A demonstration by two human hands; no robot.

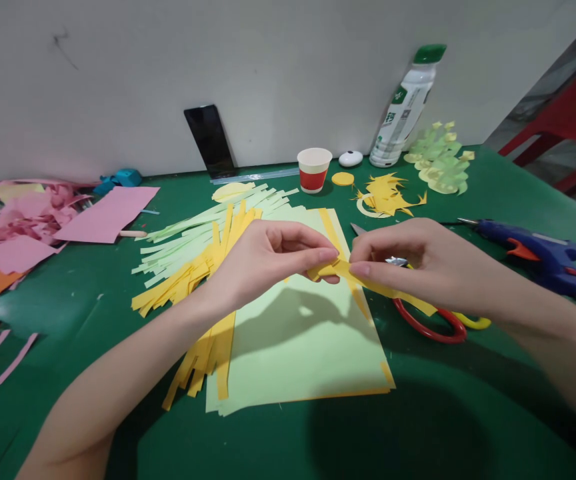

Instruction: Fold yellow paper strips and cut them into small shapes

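Note:
Between thumb and fingers, my left hand (288, 250) pinches the folded or rolled end of a yellow paper strip (393, 288). My right hand (418, 263) grips the same strip a little farther along, and its tail hangs out below that hand. Both hands are above a stack of pale green paper sheets (308, 347). A fan of loose yellow strips (198, 287) lies under and beside my left forearm, with light green strips (178, 243) behind it. Scissors with red handles (433, 327) lie beneath my right hand, partly hidden by it.
A blue glue gun (533, 250) lies at the right. Along the wall are a phone (211, 141), a red-and-white paper cup (314, 171), a bottle (405, 110) and green paper plants (441, 160). Yellow spiky cutouts (388, 193) lie in front; pink paper (111, 215) is at the left.

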